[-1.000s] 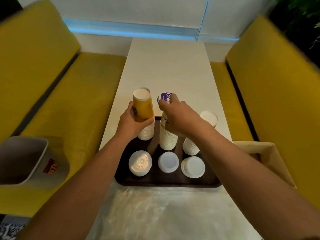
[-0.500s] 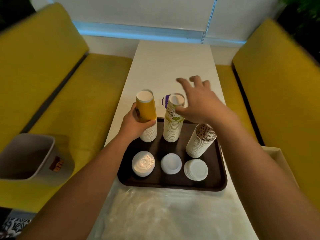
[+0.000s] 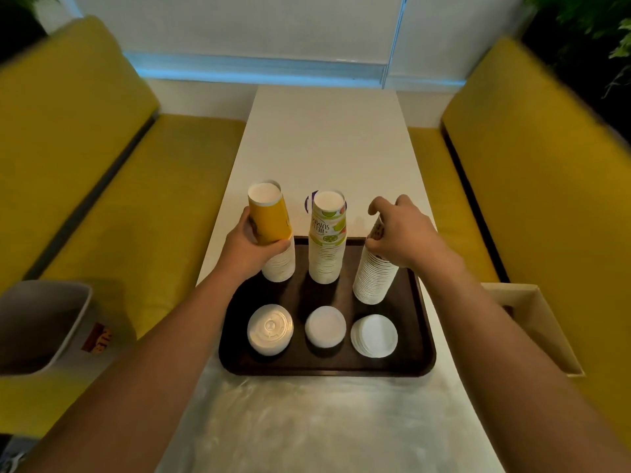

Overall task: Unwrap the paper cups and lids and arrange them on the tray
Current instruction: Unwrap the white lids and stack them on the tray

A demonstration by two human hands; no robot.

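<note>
I see the dark brown tray (image 3: 327, 372) lying on the white table (image 3: 324, 138), and I place everything from it; along the tray's far edge stand three upside-down stacks of paper cups, and along its near edge lie three piles of lids. At the far left corner of the tray my left hand (image 3: 252, 247) grips the yellow-topped cup stack (image 3: 269, 216), fingers and thumb curled round the yellow cup; that stack leans slightly left. At the middle of the far edge the green-printed cup stack (image 3: 327, 240) stands free, touched by neither hand; just beyond the tray, behind it, a purple cup (image 3: 309, 202) peeks out. At the far right of the tray my right hand (image 3: 406, 233) covers the top of the brown-printed cup stack (image 3: 374, 281), fingers curled over it and thumb on its side, holding it tilted to the right. On the tray's near side sit the clear lid pile (image 3: 269, 329) at left, the small white lid pile (image 3: 325, 326) in the middle, and the flat white lid pile (image 3: 374, 335) at right; all apart from one another. Nearer than the tray, crumpled clear wrap (image 3: 307, 421) lies on the table; left of the tray is a grey bin (image 3: 41, 326); right of it a cardboard box (image 3: 532, 322).
</note>
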